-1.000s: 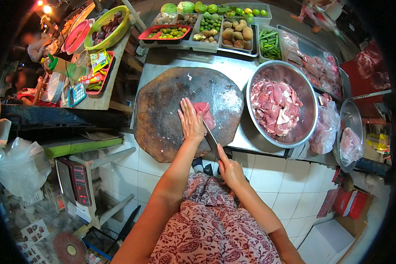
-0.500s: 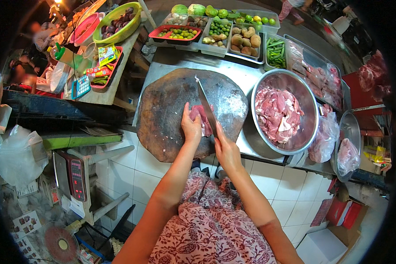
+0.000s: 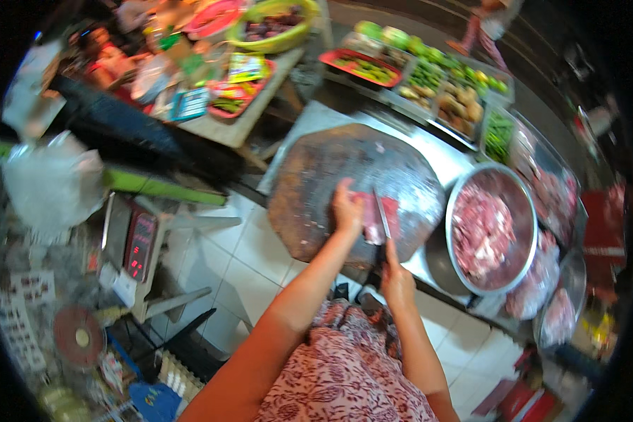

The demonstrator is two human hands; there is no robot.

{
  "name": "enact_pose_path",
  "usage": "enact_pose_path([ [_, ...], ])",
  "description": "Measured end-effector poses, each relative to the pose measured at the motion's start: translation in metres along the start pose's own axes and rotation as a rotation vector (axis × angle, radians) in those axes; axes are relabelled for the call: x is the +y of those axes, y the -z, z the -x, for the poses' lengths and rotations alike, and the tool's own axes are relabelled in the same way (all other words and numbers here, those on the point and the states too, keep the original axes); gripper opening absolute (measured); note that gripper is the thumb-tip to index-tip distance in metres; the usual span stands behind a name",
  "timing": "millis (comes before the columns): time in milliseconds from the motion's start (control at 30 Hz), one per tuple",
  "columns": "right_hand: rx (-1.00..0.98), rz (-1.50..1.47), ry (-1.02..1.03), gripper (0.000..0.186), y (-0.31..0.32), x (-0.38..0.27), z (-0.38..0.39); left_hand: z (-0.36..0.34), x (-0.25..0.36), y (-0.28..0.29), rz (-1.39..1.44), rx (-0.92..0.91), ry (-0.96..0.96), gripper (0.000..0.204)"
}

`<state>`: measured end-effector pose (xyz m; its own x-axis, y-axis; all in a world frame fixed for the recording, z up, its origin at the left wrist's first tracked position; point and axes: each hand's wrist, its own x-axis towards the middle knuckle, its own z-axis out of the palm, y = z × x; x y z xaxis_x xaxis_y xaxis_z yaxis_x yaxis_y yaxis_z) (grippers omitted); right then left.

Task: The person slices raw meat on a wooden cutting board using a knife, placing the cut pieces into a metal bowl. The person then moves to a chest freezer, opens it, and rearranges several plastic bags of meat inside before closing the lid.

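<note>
A piece of raw red meat lies spread on a thick, dark wooden chopping board. At its left side my left hand holds the meat down, fingers pointing away from me and slightly blurred. My right hand is closed round the handle of a long knife. The blade crosses the meat, its tip pointing away; how deep its edge sits I cannot tell. Just right of the board stands a steel bowl heaped with cut meat.
Vegetable trays line the counter's far side. Bagged meat and a steel pan lie right of the bowl. To the left are a side table with a calculator, and a weighing scale.
My view has turned, so the scene sits further right and tilted. The knife has moved from the meat's right side to lie across it, and the meat looks more spread out.
</note>
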<state>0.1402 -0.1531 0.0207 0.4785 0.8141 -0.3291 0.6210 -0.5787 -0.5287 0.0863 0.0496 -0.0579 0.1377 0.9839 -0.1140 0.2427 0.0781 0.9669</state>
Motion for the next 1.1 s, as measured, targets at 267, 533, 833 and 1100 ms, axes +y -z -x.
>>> enact_pose_path([
  [267, 0.011, 0.072, 0.082, 0.075, 0.030, -0.028, -0.005, 0.021, 0.046, -0.009, -0.362, -0.121, -0.073, 0.055],
  [533, 0.044, 0.075, 0.107, 0.072, 0.024, -0.031, -0.022, 0.016, 0.053, -0.009, -0.531, -0.270, -0.102, 0.060],
  [833, 0.143, -0.071, 0.188, 0.072, -0.008, -0.022, -0.036, 0.014, 0.040, -0.011, -0.478, -0.236, -0.085, 0.061],
  [1100, 0.081, 0.013, 0.098, 0.078, -0.009, -0.013, -0.027, 0.023, 0.026, -0.004, -0.371, -0.235, -0.099, 0.058],
])
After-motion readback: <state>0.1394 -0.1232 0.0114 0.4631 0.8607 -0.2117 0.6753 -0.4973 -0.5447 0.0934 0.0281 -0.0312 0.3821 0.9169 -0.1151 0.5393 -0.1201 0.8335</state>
